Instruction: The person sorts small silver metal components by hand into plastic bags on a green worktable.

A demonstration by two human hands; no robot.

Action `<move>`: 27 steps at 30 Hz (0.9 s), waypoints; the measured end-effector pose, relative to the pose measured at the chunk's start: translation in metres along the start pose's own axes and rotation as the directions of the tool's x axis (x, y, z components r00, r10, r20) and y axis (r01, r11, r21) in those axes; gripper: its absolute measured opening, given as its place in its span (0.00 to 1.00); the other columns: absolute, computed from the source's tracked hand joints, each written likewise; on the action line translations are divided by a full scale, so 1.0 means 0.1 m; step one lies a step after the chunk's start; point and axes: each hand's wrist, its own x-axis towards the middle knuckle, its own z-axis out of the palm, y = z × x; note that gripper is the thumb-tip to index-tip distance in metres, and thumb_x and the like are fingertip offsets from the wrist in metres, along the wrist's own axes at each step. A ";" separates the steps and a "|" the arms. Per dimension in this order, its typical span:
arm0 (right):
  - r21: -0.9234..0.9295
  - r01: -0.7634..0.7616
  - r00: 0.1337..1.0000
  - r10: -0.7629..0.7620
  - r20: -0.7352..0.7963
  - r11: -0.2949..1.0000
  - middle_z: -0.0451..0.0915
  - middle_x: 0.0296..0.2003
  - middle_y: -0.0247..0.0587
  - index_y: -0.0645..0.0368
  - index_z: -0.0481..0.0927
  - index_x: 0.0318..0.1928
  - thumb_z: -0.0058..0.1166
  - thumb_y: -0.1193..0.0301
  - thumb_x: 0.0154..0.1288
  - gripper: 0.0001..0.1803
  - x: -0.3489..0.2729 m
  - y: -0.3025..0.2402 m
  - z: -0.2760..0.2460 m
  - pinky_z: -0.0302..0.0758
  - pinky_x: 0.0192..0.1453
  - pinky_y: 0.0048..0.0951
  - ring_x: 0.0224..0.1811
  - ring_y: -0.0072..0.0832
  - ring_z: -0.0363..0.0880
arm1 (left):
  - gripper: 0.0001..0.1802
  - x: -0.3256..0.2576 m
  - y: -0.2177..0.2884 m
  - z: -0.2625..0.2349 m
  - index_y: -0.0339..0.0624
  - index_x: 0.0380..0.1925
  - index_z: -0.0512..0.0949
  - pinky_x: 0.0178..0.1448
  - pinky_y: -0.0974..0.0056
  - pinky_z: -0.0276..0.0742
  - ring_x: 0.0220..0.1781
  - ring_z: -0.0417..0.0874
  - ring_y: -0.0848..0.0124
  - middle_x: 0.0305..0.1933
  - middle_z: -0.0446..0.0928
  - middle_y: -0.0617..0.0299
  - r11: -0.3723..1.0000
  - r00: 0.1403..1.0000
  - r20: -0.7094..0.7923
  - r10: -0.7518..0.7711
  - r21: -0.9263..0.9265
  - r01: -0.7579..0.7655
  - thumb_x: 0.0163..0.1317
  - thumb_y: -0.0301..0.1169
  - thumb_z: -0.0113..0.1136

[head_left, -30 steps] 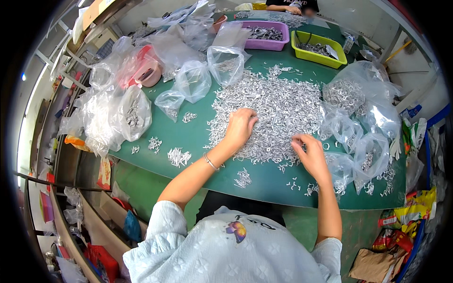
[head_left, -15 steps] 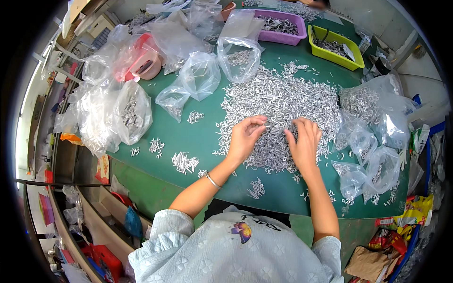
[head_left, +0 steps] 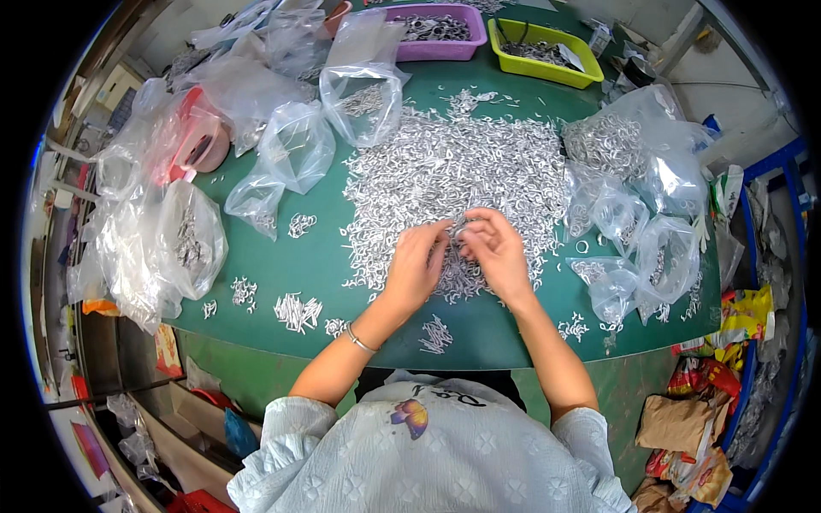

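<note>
A wide heap of small silvery metal hooks (head_left: 479,162) covers the middle of the green table. Over its near part my left hand (head_left: 417,263) and my right hand (head_left: 498,256) meet, fingertips almost touching. Both hands are closed, with thumbs and fingers bent into a pinch. Some small grey metal shows between the fingertips, but its shape is too small to make out. A bracelet (head_left: 359,339) circles my left wrist. Close to my forearms lie a small pile of metal pins (head_left: 436,334) and a larger pile of pins (head_left: 297,313).
Clear plastic bags of metal parts stand left (head_left: 192,239) and right (head_left: 605,145) of the heap. Smaller open bags (head_left: 611,286) lie at the right edge. Behind are a purple basket (head_left: 436,51), a yellow-green basket (head_left: 547,70) and a pink container (head_left: 205,150).
My right hand has moved left to my left hand, and its spread fingers have closed into a pinch. The whole view has shifted, so the table's things appear farther left and higher.
</note>
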 end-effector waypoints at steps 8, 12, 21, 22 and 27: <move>-0.985 -0.169 0.816 -0.557 -0.154 0.025 0.80 0.33 0.51 0.63 0.80 0.36 0.52 0.79 0.55 0.08 -0.16 -0.44 -1.44 0.72 0.43 0.40 0.37 0.47 0.77 | 0.16 -0.06 -0.02 -0.15 0.44 0.42 0.76 0.52 0.59 0.62 0.48 0.72 0.61 0.44 0.72 0.59 0.982 0.993 0.110 0.037 0.180 -0.056 0.51 0.20 0.58; -0.852 -0.444 0.858 -0.405 -0.315 -0.279 0.81 0.30 0.45 0.60 0.80 0.31 0.56 0.74 0.53 0.04 -0.19 -0.37 -1.93 0.68 0.43 0.40 0.36 0.41 0.78 | 0.17 -0.05 0.02 -0.09 0.47 0.42 0.77 0.51 0.58 0.60 0.53 0.68 0.62 0.49 0.69 0.60 0.937 0.931 0.343 0.124 0.269 -0.224 0.49 0.21 0.58; -0.981 -0.074 0.902 -0.407 -0.142 0.177 0.79 0.35 0.48 0.64 0.80 0.32 0.55 0.76 0.54 0.05 -0.22 -0.52 -0.90 0.70 0.46 0.40 0.42 0.44 0.76 | 0.14 -0.04 -0.02 -0.11 0.46 0.39 0.78 0.50 0.58 0.59 0.52 0.68 0.62 0.50 0.69 0.61 0.928 0.880 0.446 0.162 0.234 -0.289 0.49 0.25 0.60; -0.958 -0.017 0.936 -0.333 -0.115 0.285 0.78 0.36 0.49 0.64 0.79 0.34 0.55 0.75 0.55 0.07 -0.17 -0.49 -0.73 0.70 0.47 0.39 0.44 0.45 0.75 | 0.14 -0.03 -0.04 -0.10 0.45 0.39 0.78 0.51 0.58 0.60 0.52 0.68 0.62 0.49 0.70 0.62 0.928 0.878 0.438 0.191 0.210 -0.307 0.49 0.26 0.60; -0.964 0.229 0.864 -0.486 0.136 0.137 0.75 0.35 0.50 0.65 0.76 0.37 0.56 0.75 0.54 0.09 0.29 -0.03 -0.50 0.69 0.46 0.40 0.40 0.45 0.73 | 0.12 0.06 -0.10 -0.07 0.43 0.37 0.77 0.52 0.58 0.61 0.52 0.69 0.60 0.46 0.72 0.62 0.937 0.886 0.367 0.284 0.089 -0.338 0.49 0.25 0.60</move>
